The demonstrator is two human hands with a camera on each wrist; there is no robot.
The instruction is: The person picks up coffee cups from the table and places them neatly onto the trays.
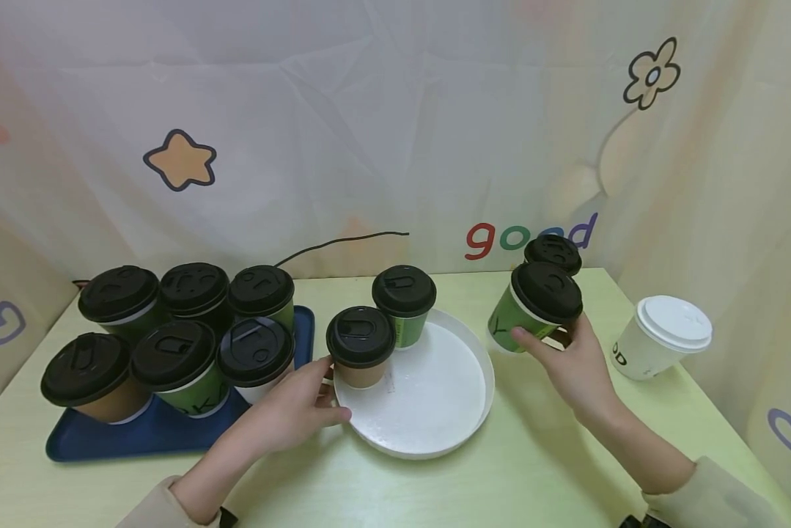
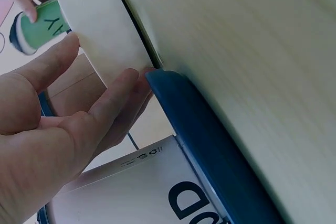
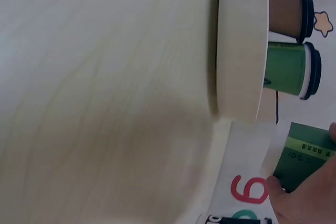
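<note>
In the head view, my right hand (image 1: 576, 367) grips a green paper cup (image 1: 517, 319) with a black lid, tilted, right of a round white tray (image 1: 428, 418). That green cup (image 3: 302, 156) shows between thumb and fingers in the right wrist view. My left hand (image 1: 296, 407) is at the tray's left rim, thumb spread from the fingers. Beside its fingertips a brown cup (image 1: 361, 375) with a black lid stands on the tray. Behind that cup is another green cup (image 1: 408, 330), black-lidded too. In the left wrist view the left hand's fingers (image 2: 118, 93) extend along the tray's side.
A blue rectangular tray (image 1: 131, 444) at left carries several black-lidded cups in two rows. A white-lidded cup (image 1: 659, 341) stands at the table's right edge. Behind the held cup is another black lid (image 1: 553, 251). A printed curtain (image 1: 342, 147) hangs behind the table.
</note>
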